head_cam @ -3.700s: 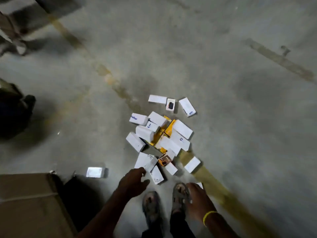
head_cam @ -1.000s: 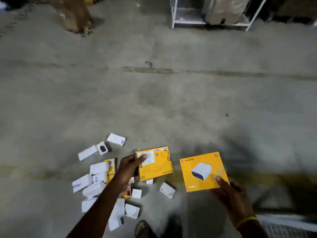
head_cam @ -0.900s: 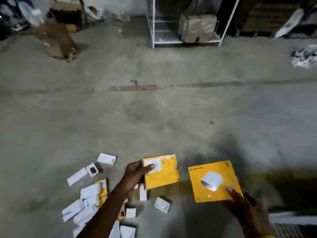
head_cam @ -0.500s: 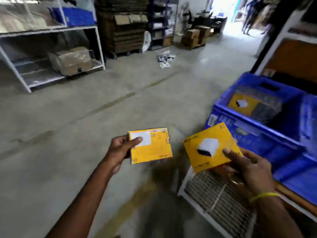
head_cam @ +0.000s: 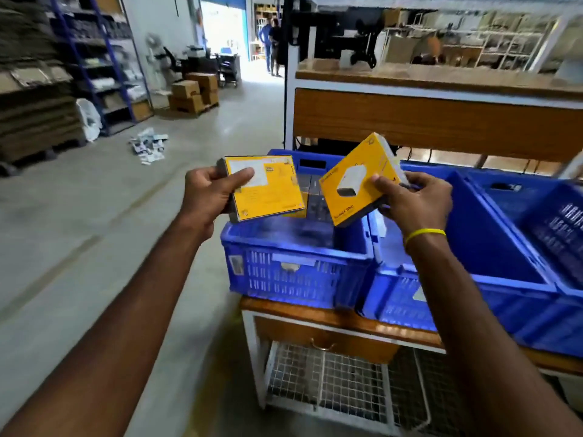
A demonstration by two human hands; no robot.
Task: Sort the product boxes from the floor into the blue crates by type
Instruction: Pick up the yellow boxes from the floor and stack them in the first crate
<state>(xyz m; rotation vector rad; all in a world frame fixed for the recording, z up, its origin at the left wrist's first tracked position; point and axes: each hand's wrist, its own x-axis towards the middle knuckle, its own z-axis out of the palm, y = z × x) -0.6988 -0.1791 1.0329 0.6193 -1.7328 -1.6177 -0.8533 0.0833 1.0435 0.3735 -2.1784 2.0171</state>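
in the middle of the frame the left hand (head_cam: 208, 197) has its fingers (head_cam: 243, 177) clamped on a yellow box with a white label (head_cam: 271, 197), and the right hand (head_cam: 416, 201) has its fingers (head_cam: 382, 183) clamped on a second yellow box (head_cam: 353, 171) printed with a white device, both held just above the leftmost blue crate (head_cam: 293, 274) on the table (head_cam: 334, 315).

facing the leftmost blue crate (head_cam: 296, 272), set on the end of a wooden counter (head_cam: 331, 315). holding both hands up above that crate, one box in each. gripping a labelled yellow box (head_cam: 268, 193) in the left hand (head_cam: 205, 197) over the crate's left rim, thumb across the white label. gripping a tilted yellow box (head_cam: 353, 181), printed with a white charger, in the right hand (head_cam: 413, 203) over the crate's right rim. holding the two apart. with a second blue crate (head_cam: 492, 247) just beside the first on its right, wire mesh (head_cam: 331, 383) below it, and scattered boxes (head_cam: 148, 146) on the floor far to its left.
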